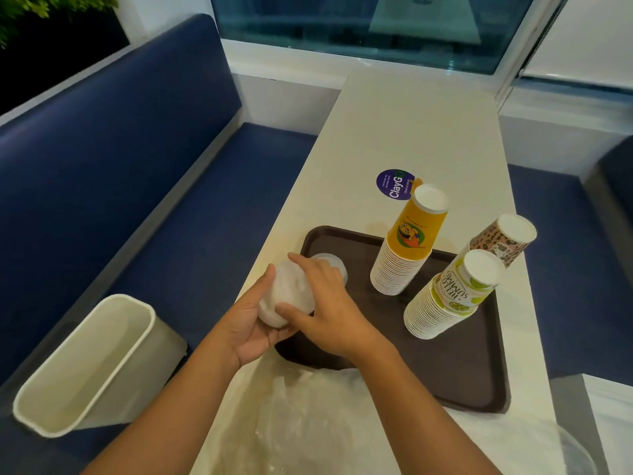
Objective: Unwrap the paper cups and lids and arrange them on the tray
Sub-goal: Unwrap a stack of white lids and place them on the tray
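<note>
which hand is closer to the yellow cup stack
Right. The right hand grips the lid stack from the side facing the yellow cup stack, which stands apart on the tray; the left hand holds it from the opposite side, farther away.

This looks like a canteen or fast-food booth: a narrow white bench (411,132) runs between blue padded seats (120,149) on the left and right toward a far window (359,22). A brown serving tray (462,371), stacked paper cups (400,258) and a round "ClayGo" sticker (394,184) fit that.
</note>
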